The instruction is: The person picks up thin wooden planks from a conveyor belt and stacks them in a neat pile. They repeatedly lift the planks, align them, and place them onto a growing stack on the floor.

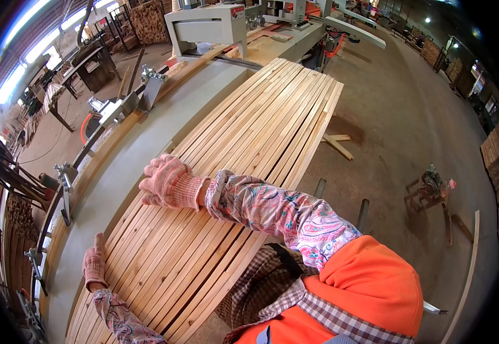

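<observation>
Long pale wooden strips [255, 135] lie side by side in a wide bundle, running from the lower left up toward a machine. My right hand [172, 182], in a pink knitted glove, reaches across them. Its fingers curl over the bundle's left edge and close on the outer strips. Nearer to me, my left hand [94, 264], also gloved, rests against the same edge, one finger stretched forward along it; its other fingers are partly hidden. Beside both hands runs the smooth grey machine table [106, 189].
Metal clamps [152, 86] and a chain line the table's far left side, next to a wooden rail [111, 140]. A grey machine [206, 28] stands ahead. Loose wood pieces [338, 146] and a small stand [427, 192] are on the floor at right.
</observation>
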`<control>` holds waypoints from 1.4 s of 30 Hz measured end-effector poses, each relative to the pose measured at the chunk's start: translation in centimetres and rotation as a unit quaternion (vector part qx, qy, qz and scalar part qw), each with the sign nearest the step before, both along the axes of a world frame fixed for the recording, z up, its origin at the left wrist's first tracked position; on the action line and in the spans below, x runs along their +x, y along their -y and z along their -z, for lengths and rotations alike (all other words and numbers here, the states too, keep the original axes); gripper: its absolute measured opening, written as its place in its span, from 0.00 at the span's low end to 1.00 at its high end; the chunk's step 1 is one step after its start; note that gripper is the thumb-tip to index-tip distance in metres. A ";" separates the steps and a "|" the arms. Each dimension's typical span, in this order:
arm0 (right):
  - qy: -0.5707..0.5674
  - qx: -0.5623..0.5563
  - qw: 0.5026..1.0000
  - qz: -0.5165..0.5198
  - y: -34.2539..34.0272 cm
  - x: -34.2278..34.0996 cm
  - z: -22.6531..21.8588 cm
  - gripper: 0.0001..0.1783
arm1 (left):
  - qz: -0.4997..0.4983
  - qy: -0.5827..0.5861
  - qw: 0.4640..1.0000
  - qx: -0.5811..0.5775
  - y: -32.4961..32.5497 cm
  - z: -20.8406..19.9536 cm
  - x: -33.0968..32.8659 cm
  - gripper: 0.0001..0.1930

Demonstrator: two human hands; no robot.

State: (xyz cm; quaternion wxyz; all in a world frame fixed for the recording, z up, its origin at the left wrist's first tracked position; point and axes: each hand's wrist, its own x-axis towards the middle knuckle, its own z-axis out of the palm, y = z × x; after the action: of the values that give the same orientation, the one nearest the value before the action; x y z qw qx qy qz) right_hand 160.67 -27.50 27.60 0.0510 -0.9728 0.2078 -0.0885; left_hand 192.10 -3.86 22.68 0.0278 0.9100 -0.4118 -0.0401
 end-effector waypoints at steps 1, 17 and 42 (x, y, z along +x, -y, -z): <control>-0.003 -0.002 1.000 0.001 0.1 0.0 0.1 0.27 | -0.013 -0.006 1.000 0.000 0.3 -0.3 -0.5 0.50; -0.038 0.001 0.999 0.013 0.3 -0.1 -0.1 0.28 | 0.097 0.098 0.988 0.063 0.0 2.7 2.8 0.27; -0.084 0.040 0.996 0.011 -0.3 -0.2 -2.0 0.28 | -0.042 -0.146 0.984 -0.098 0.6 -3.1 -1.9 0.48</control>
State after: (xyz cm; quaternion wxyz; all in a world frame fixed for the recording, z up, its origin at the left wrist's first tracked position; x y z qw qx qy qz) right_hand 160.46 -27.21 29.55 0.0710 -0.9717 0.2252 0.0013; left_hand 190.21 -4.50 25.75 0.1781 0.9039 -0.3664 -0.1304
